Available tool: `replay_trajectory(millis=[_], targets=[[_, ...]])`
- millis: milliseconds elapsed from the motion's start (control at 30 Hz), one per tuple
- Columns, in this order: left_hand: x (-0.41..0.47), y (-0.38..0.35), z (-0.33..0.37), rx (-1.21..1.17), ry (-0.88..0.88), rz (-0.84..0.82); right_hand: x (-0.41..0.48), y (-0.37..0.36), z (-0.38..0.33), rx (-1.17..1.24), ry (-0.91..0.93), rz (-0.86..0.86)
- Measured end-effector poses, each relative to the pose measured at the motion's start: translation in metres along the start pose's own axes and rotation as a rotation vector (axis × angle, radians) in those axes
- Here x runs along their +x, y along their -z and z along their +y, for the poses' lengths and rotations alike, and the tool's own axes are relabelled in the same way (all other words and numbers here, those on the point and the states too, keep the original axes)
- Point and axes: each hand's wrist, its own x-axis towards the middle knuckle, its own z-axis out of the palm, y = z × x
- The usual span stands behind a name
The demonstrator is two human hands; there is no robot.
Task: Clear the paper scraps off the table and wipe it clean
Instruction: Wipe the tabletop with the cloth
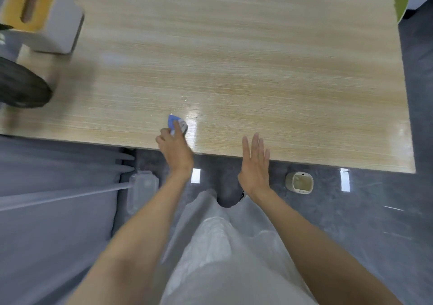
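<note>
Left hand (174, 148) was gripping the blue cloth (175, 121) right by the table's (257, 58) near edge, with tiny paper scraps (185, 104) scattered just beyond it. Right hand (255, 164) was open, fingers straight, at that same edge. I'd keep the cloth flat and drag the bits toward that palm. Loads of bare room far and right; the tissue box (35, 11) and black round thing (21, 84) crowded the left.

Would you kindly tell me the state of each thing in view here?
left hand: grips the cloth
right hand: open, fingers straight, holding nothing
cloth: bunched, on the table
scraps: few tiny bits lying beyond the cloth
table: not yet clear
bin: upright on the floor
</note>
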Motion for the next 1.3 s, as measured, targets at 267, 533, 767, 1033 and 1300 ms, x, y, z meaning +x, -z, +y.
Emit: replay_trajectory(millis=[267, 533, 767, 1033, 1300], targets=[[0.013, 0.004, -0.060, 0.031, -0.661, -0.148, 0.015, 0.002, -0.017, -0.024, 0.030, -0.007], [0.011, 0.017, -0.041, -0.083, -0.102, 0.051, 0.025, -0.006, -0.049, -0.040, 0.060, -0.002], [0.051, 0.031, -0.088, 0.072, -0.343, 0.007, 0.039, -0.009, -0.068, -0.022, 0.034, -0.037], [0.039, 0.016, -0.019, -0.139, -0.147, -0.016, 0.040, -0.017, -0.064, -0.026, 0.029, -0.010], [0.096, 0.024, -0.084, 0.048, -0.066, 0.120, 0.037, -0.008, -0.048, -0.010, 0.119, -0.019]])
